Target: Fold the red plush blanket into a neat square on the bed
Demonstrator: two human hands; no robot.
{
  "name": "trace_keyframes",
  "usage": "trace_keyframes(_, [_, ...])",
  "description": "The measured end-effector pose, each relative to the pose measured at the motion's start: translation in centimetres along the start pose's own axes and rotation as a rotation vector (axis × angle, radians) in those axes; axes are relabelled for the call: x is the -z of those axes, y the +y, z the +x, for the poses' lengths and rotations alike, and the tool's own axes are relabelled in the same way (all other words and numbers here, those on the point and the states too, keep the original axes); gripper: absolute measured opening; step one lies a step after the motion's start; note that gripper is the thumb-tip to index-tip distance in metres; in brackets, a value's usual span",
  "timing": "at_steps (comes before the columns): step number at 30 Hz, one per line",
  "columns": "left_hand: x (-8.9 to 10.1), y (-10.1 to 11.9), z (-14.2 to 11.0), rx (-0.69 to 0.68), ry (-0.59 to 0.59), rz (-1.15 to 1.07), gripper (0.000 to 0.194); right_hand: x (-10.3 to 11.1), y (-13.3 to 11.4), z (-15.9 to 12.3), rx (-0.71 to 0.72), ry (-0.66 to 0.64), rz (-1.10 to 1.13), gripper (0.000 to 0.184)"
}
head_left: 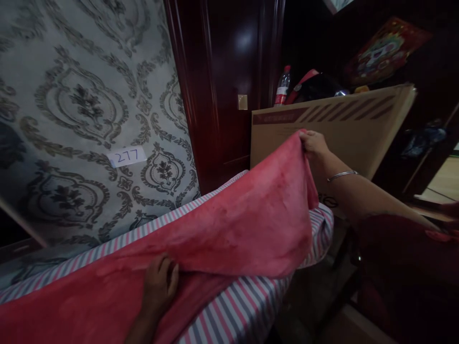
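Right hand [312, 143] is going bare, with one thin, silver-coloured metal bangle [342, 175] circling the wrist, smooth and shiny, its band looking narrow and rounded. Up the arm from the bangle, a dark maroon garment [398, 258] is showing, mostly plain and deep in shadow, with a small lighter red, gathered-looking detail [439, 235] sitting near its upper edge; fabric type is staying unclear. Left hand [160, 282], on the far side from the bangle, is wearing no visible jewellery, and its forearm is showing no sleeve.

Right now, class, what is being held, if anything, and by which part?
The red cloth, held at its raised end by the right hand. The left hand touches it; any grip is unclear.
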State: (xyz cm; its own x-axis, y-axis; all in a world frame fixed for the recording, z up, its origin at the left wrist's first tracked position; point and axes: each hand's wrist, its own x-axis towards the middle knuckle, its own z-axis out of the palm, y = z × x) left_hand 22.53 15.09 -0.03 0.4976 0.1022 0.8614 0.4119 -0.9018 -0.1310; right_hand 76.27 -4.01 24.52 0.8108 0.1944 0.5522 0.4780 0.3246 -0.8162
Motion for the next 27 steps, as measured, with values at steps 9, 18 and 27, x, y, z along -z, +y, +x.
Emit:
trace_keyframes(9, [0.0,0.1,1.2,0.115,-0.006,-0.112,0.011,-2.0,-4.7,-6.7,0.156,-0.025,-0.249,0.010])
trace_keyframes(18, [3.2,10.1,9.0,0.663,-0.092,-0.754,0.032,-7.5,-1.8,-30.0,0.432,-0.601,-0.285,0.014])
trace_keyframes(27, [1.3,11.6,5.8,0.889,-0.443,-0.997,0.035,-5.9,2.7,-44.3,0.477,-0.922,-0.471,0.023])
